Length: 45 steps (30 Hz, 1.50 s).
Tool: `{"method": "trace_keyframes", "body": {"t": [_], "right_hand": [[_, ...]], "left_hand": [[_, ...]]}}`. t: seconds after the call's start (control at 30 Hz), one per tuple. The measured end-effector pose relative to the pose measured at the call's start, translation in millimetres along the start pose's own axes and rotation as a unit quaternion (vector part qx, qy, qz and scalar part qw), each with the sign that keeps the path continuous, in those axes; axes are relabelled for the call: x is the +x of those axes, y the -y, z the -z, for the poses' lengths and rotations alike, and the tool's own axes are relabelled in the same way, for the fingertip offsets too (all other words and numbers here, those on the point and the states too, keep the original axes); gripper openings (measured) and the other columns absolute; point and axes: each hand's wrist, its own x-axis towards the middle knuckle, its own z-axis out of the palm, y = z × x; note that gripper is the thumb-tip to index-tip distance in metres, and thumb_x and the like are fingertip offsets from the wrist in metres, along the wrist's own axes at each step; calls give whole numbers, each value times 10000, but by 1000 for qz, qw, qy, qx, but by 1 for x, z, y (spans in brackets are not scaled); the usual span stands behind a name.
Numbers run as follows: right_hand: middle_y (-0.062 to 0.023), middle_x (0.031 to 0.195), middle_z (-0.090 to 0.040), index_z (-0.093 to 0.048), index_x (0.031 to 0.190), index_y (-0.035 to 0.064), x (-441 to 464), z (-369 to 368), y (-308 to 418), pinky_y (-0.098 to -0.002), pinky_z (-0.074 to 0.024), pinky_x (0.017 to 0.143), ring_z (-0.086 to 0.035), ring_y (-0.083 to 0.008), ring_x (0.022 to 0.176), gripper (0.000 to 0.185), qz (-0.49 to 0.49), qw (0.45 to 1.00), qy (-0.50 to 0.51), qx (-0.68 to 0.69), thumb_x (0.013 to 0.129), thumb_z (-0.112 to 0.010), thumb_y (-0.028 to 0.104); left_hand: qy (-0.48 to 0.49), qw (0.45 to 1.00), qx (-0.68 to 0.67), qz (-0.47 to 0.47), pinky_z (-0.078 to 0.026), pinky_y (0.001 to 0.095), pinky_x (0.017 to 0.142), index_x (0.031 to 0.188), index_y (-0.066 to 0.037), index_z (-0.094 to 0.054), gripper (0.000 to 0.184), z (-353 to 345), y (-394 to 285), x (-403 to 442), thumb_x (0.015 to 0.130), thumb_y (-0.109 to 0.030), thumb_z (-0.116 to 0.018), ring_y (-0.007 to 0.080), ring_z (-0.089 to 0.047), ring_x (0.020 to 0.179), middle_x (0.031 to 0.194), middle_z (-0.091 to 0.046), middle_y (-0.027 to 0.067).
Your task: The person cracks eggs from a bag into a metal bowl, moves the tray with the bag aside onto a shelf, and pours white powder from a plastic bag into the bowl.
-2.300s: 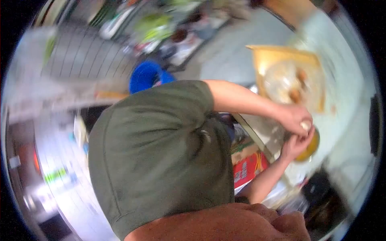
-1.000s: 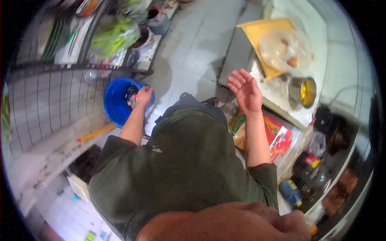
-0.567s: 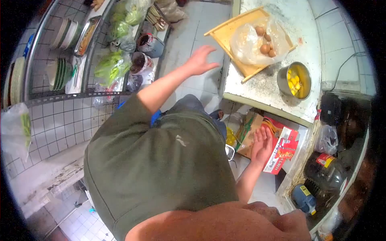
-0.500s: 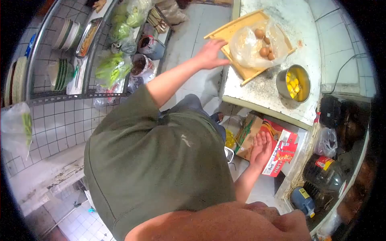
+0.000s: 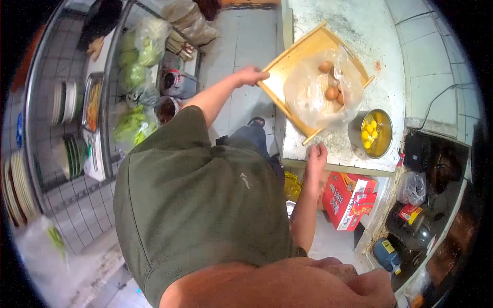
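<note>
My left hand [image 5: 251, 76] is closed on the left corner of a wooden tray [image 5: 281, 69], fingers around its edge. On the tray lies a clear plastic bag [image 5: 303, 95] with several brown eggs [image 5: 331, 93]. My right hand [image 5: 317, 156] is just below the tray's near corner, fingers curled with nothing visible in them; whether it touches the corner I cannot tell. To the right stands a metal pot [image 5: 387, 136] holding several raw egg yolks [image 5: 368, 131] in egg white. Tray and pot are on a stained white counter [image 5: 336, 149].
A red box [image 5: 341, 200] sits below the counter edge. At lower right are a large bottle [image 5: 411, 226] and a blue jug [image 5: 386, 255]. Along the left, a metal rack holds stacked plates [image 5: 72, 154] and bagged greens [image 5: 134, 126]. A tiled floor [image 5: 221, 56] runs between.
My left hand has closed on the tray's corner, and the tray has shifted and turned slightly. My right hand has risen from beside the red box to the counter edge, its fingers curling.
</note>
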Motion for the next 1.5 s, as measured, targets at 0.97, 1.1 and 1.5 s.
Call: {"method": "trace_keyframes", "body": {"t": [0.97,1.1,1.5], "right_hand": [[-122,1261,-523,-370,1371,-9,-59,-48,99,-355,-526,848,-563,-213,1091,462,148,973,-161,71,925,-483,27],[-156,1379,-424,-144,1501,24,-125,-14,173,-387,-504,891,-526,-253,1161,681,189,963,-171,92,907,-478,35],[-145,1388,-446,-284,1462,28,-298,176,258,-448,-509,907,-517,-301,1200,566,302,902,-283,120,947,-468,174]], "left_hand": [[196,959,-146,-146,-481,262,649,1090,65,-588,336,58,-152,-94,814,-124,-558,126,-612,754,921,-651,77],[261,939,-154,-163,-499,275,667,1086,59,-584,317,39,-199,-130,819,-108,-548,147,-629,786,937,-652,87],[415,844,-241,-238,-547,386,707,1009,9,-600,296,-121,-322,-270,860,-246,-584,223,-646,800,898,-645,131]]}}
